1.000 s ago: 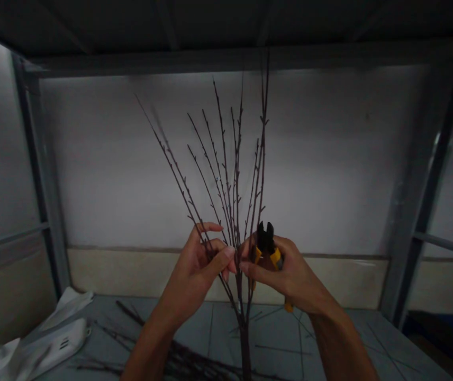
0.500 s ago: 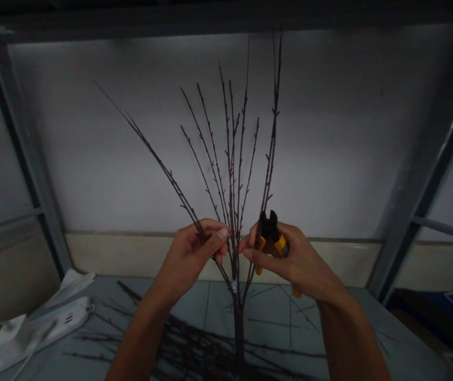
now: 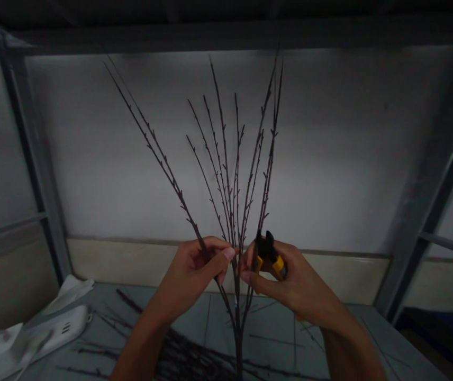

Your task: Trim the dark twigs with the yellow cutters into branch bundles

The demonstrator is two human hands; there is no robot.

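Holding side branches [image 3: 171, 182] between nearly closed fingers of left hand [image 3: 195, 267], beside central stems [image 3: 237, 283]. Gripping cutters [image 3: 267, 248] in curled right hand [image 3: 290, 275].

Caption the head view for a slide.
Left hand and right hand among thin, dark brown branching twigs, the right holding yellow-handled, black-headed pliers.

- It seemed to be living quarters, a home or dormitory; which could not be told.
- A metal frame [image 3: 226, 39] like a bunk bed's stood by a plain pale wall [image 3: 329, 148] with tiled skirting [image 3: 119, 262].
- A white power strip [image 3: 57, 330] lay on the grey tiled floor [image 3: 195, 307].
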